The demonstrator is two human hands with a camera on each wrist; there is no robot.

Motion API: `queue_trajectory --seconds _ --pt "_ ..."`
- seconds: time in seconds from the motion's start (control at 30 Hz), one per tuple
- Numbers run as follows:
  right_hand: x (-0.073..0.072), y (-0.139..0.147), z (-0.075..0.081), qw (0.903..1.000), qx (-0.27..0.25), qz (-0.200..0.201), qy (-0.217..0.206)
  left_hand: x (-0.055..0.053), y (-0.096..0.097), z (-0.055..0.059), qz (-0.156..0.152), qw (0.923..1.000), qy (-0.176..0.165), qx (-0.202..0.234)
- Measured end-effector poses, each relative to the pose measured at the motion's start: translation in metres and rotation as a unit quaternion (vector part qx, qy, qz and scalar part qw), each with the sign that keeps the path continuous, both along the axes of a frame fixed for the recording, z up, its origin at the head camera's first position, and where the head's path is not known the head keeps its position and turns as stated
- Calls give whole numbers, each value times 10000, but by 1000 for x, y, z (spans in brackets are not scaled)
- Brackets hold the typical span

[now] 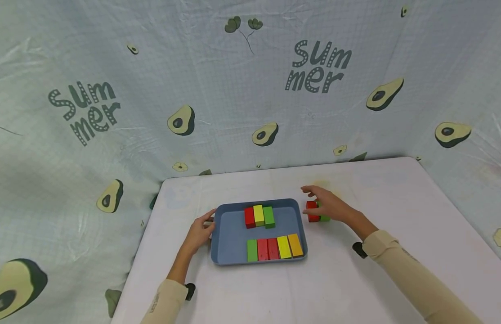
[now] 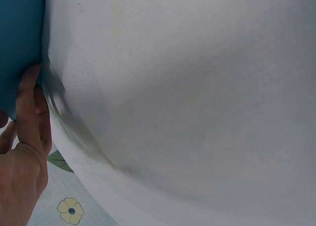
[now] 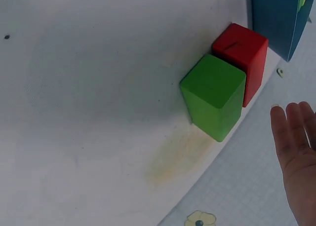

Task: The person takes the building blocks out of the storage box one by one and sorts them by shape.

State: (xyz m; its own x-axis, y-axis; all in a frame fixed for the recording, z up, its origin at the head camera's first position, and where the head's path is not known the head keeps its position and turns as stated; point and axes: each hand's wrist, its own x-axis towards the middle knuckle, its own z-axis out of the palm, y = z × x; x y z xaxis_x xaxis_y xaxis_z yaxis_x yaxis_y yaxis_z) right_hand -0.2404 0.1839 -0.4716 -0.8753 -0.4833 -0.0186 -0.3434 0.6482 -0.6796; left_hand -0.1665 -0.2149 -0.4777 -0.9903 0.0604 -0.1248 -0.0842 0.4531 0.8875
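- My left hand (image 1: 199, 234) rests at the left side of one blue tray (image 1: 230, 245), fingers extended and touching its outer wall (I cannot tell how my thumb lies).
- My right hand (image 1: 329, 204) is spread, thumb apart from the straight fingers and pinching nothing, near two blocks outside the tray.
- Those two, a loose red block (image 3: 249, 51) and a loose green block (image 3: 215, 90), stand side by side on the white table (image 1: 250, 292), just right of the tray.
- The tray holds eight blocks: a far group of three, one red (image 1: 249, 218), one yellow (image 1: 259, 215), one green (image 1: 268, 217).
- Five line the near rim: one green (image 1: 252, 250), two red (image 1: 262, 249), one yellow (image 1: 284, 247), one orange (image 1: 295, 245).
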Motion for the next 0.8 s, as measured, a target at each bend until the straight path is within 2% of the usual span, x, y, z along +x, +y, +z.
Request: queue_trajectory --seconds 0.13,0.2,0.5,0.8 --pt "-4 -4 -2 10000 12 32 -24 -7 -7 -20 62 9999 84 -118" --pt "-5 -6 -3 10000 -16 63 -33 -9 -8 -24 77 9998 108 -172" --pt "-3 -18 -5 9998 -117 118 -79 -10 -8 -25 107 9998 86 -166" --pt "-2 -29 -10 9986 -281 450 3 -9 -6 -21 89 9999 -30 -86"
